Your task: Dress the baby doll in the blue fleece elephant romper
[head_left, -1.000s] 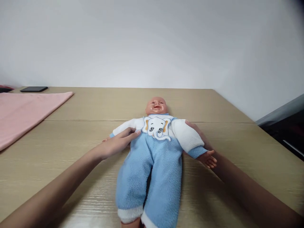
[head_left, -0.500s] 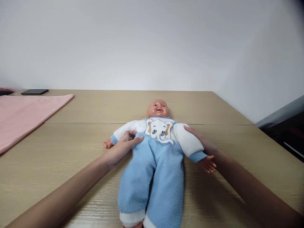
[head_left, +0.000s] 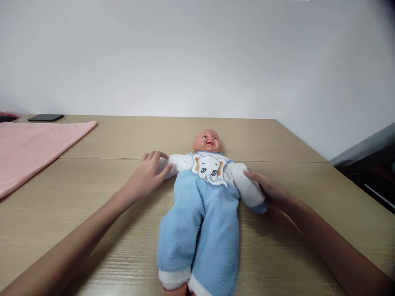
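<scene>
A baby doll [head_left: 202, 205] in a blue fleece suit with white sleeves and an elephant patch lies on its back on the wooden table [head_left: 101, 193], head away from me. My left hand [head_left: 148, 174] rests over the doll's arm on the left, fingers curled loosely over the white sleeve and covering its hand. My right hand [head_left: 268, 187] lies against the doll's other sleeve near the blue cuff, fingers extended along it.
A pink cloth [head_left: 33, 148] lies spread at the left of the table. A black phone [head_left: 45, 118] sits at the far left edge by the white wall. The table's right edge drops to a dark area [head_left: 370, 172].
My left hand moved from the doll's side up onto its outstretched arm, covering its hand. My right hand slid onto the other sleeve, and that arm now lies closer to the body.
</scene>
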A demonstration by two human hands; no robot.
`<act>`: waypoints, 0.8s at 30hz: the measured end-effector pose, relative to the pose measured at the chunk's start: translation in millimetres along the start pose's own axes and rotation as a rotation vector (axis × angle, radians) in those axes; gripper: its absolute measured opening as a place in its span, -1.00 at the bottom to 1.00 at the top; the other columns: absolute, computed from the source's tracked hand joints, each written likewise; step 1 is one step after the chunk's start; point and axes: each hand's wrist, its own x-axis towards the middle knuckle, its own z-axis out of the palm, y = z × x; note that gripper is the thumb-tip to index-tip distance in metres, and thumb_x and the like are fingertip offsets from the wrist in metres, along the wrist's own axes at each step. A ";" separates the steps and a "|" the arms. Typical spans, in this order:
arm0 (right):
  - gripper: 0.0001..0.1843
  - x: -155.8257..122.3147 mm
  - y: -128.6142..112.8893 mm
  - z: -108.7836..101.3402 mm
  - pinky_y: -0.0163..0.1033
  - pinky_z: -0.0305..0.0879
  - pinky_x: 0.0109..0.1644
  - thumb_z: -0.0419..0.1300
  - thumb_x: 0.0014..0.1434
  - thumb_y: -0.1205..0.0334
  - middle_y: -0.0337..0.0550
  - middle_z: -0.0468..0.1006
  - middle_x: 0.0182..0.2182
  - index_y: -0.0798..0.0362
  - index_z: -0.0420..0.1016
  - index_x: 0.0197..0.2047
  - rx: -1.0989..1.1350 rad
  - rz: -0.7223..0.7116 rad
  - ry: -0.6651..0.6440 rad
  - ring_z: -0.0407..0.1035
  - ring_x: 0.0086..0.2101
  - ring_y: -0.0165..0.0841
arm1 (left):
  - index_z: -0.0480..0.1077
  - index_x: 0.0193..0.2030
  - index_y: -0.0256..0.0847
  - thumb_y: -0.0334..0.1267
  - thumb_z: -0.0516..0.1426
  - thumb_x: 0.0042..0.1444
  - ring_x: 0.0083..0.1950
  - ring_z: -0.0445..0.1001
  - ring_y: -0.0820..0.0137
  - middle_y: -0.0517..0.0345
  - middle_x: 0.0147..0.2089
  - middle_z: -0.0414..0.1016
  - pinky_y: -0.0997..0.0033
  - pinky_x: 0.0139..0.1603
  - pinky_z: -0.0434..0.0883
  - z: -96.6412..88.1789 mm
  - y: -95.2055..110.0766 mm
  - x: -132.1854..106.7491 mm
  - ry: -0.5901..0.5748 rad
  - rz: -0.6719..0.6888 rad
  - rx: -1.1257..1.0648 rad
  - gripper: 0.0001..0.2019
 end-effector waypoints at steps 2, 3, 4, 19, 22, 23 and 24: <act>-0.42 -2.1 1.7 -8.6 0.23 0.39 0.53 0.38 0.27 -0.35 -0.03 0.72 0.28 -0.16 0.76 0.16 -0.106 0.008 0.053 0.52 0.35 0.19 | 0.41 0.21 -0.21 0.35 -0.01 0.41 0.40 0.39 -0.22 -0.29 0.34 0.55 -0.27 0.44 0.32 0.1 -11.7 4.9 -0.083 -0.058 -0.030 -0.36; -0.40 -2.9 2.5 -12.4 0.25 0.32 0.57 0.37 0.27 -0.37 -0.06 0.67 0.34 -0.20 0.74 0.19 -0.151 -0.003 0.070 0.45 0.41 0.18 | 0.40 0.23 -0.22 0.37 0.00 0.39 0.41 0.42 -0.23 -0.31 0.36 0.55 -0.26 0.44 0.32 -0.1 -15.5 6.4 -0.120 -0.081 -0.046 -0.32; -0.39 -3.4 3.3 -15.6 0.26 0.30 0.59 0.36 0.29 -0.39 -0.09 0.64 0.38 -0.22 0.72 0.22 -0.185 -0.026 0.074 0.40 0.45 0.18 | 0.40 0.24 -0.22 0.39 0.00 0.37 0.40 0.45 -0.23 -0.33 0.37 0.55 -0.24 0.44 0.34 -0.7 -17.7 7.3 -0.148 -0.098 -0.054 -0.30; -0.37 3.9 16.2 -17.6 0.10 0.48 0.34 0.28 0.39 -0.38 0.01 0.73 0.23 -0.04 0.69 0.19 -0.345 -0.247 0.101 0.58 0.19 0.06 | 0.51 0.12 -0.13 0.44 -0.08 0.46 -0.10 0.60 0.04 0.03 -0.12 0.71 0.16 -0.11 0.39 10.8 -3.6 3.7 -0.252 -0.114 -0.222 -0.32; -0.38 5.1 18.1 -18.7 0.09 0.49 0.32 0.26 0.40 -0.39 -0.01 0.75 0.19 -0.06 0.71 0.17 -0.372 -0.244 0.116 0.59 0.17 0.07 | 0.51 0.02 -0.14 0.34 -0.06 0.50 -0.08 0.59 0.08 0.04 -0.11 0.69 0.16 -0.04 0.42 23.9 -10.3 4.4 -0.166 -0.030 -0.278 -0.41; -0.38 5.5 18.6 -18.8 0.09 0.49 0.31 0.25 0.40 -0.39 -0.02 0.76 0.18 -0.06 0.72 0.16 -0.378 -0.245 0.120 0.60 0.16 0.07 | 0.50 -0.02 -0.14 0.31 -0.06 0.51 -0.06 0.58 0.08 0.03 -0.09 0.69 0.15 0.01 0.43 27.8 -13.3 4.9 -0.135 0.000 -0.288 -0.43; -0.37 5.9 19.1 -18.6 0.09 0.49 0.30 0.24 0.39 -0.40 -0.02 0.77 0.17 -0.06 0.72 0.14 -0.384 -0.250 0.125 0.60 0.15 0.08 | 0.50 -0.04 -0.14 0.28 -0.07 0.52 -0.03 0.58 0.07 0.01 -0.08 0.69 0.13 0.06 0.44 31.2 -16.3 5.7 -0.113 0.019 -0.294 -0.45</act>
